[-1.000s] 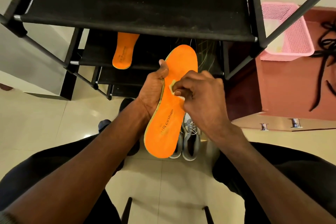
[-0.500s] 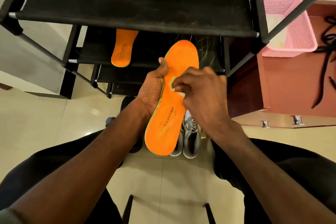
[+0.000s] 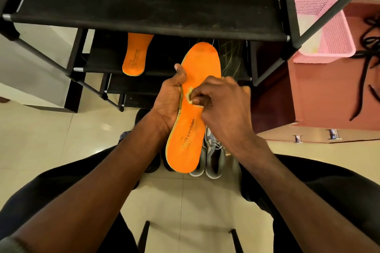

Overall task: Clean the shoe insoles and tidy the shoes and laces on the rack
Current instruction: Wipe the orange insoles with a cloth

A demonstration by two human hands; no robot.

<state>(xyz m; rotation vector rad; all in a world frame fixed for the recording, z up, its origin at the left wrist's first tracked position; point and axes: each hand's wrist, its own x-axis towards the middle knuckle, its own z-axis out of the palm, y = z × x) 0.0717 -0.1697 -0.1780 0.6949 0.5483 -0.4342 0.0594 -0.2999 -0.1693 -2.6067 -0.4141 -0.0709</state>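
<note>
My left hand (image 3: 171,100) grips an orange insole (image 3: 191,133) by its left edge, toe end pointing up toward the rack. My right hand (image 3: 222,104) pinches a small pale wipe (image 3: 190,96) and presses it against the insole's middle. A second orange insole (image 3: 135,55) lies on a lower shelf of the black shoe rack (image 3: 144,26). A pair of grey sneakers (image 3: 213,156) stands on the floor under the held insole, partly hidden by it. Black laces (image 3: 368,63) lie on the reddish cabinet top at the right.
A pink plastic basket (image 3: 333,33) sits on the reddish cabinet (image 3: 320,96) beside the rack. Dark shoes (image 3: 141,115) stand on the tiled floor behind my left wrist. Black chair legs (image 3: 144,236) show at the bottom.
My right hand with the wipe has shifted slightly down and back along the insole's middle. The left hand keeps its grip; the view has drifted a little.
</note>
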